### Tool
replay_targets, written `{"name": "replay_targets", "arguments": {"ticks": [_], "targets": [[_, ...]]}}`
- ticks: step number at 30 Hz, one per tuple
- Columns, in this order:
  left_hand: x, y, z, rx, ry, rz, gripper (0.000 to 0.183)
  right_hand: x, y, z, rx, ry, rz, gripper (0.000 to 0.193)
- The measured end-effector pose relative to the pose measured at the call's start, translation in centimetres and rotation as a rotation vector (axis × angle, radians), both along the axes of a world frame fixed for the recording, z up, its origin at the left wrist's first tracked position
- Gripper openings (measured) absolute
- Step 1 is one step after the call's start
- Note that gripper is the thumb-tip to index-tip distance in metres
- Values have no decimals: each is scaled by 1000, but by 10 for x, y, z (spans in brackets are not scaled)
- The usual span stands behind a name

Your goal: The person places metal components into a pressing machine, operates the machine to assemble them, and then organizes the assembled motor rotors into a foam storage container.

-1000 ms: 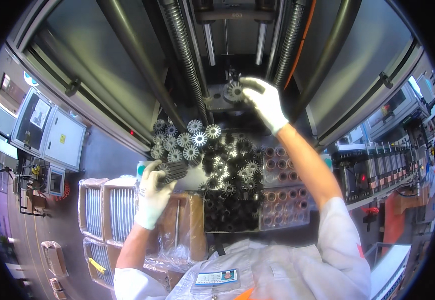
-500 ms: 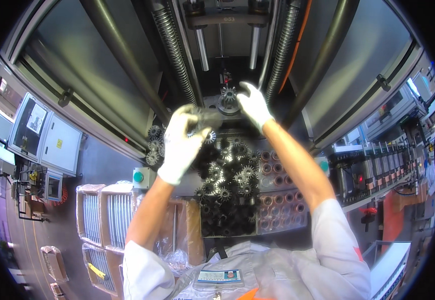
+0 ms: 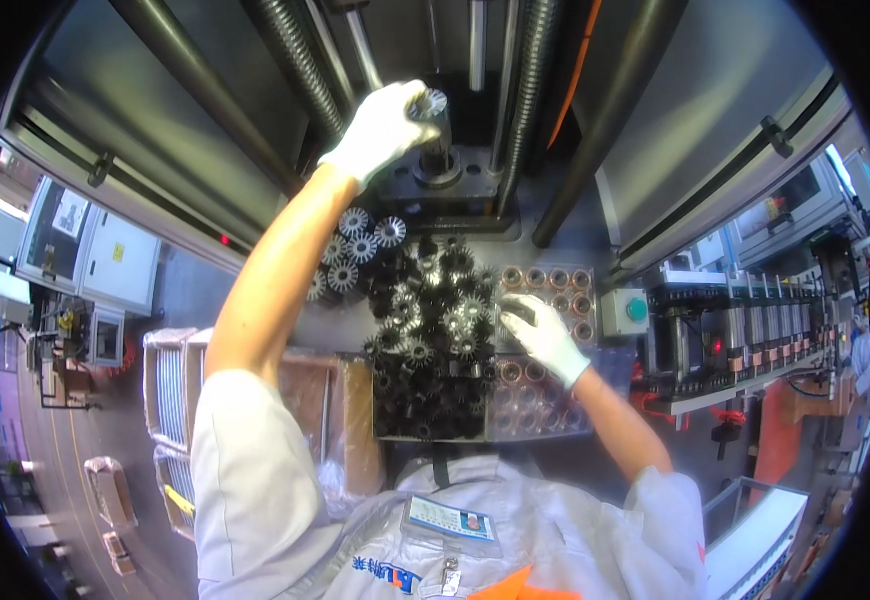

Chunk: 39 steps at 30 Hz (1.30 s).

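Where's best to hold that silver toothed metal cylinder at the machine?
Probably its upper side, from the left, as the white-gloved left hand does: the toothed cylinder is roughly upright, end face up, a round metal base beneath.

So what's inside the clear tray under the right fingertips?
Rows of copper-coloured rings. The right hand covers part of the tray; what's there can't be seen.

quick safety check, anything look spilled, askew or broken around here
Nothing looks clearly spilled or broken. Mildly odd: the black, toothed metal pieces sit crowded and uneven, some tilted, unlike the copper-coloured, round, hollow parts set in neat rows beside them.
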<state>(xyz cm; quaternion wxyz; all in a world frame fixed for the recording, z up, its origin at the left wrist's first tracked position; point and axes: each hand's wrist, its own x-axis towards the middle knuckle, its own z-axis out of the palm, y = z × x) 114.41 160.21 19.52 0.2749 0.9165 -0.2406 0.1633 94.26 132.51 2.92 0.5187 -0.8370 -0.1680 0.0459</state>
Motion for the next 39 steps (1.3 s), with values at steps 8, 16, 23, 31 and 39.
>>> {"name": "replay_targets", "arguments": {"ticks": [8, 16, 23, 31, 39], "targets": [[6, -26, -45, 141, 25, 105, 32, 4, 33, 17, -145, 22, 151, 35], [-82, 6, -51, 168, -175, 226, 48, 24, 104, 16, -541, -361, 320, 40], [-325, 166, -142, 99, 651, 607, 31, 38, 183, 12, -755, -538, 516, 33], [-402, 164, -273, 190, 944, 715, 41, 32, 195, 4, -905, -501, 458, 13], [-422, 207, -228, -811, 962, 641, 27, 36, 149, 33, 238, 412, 224, 31]]}}
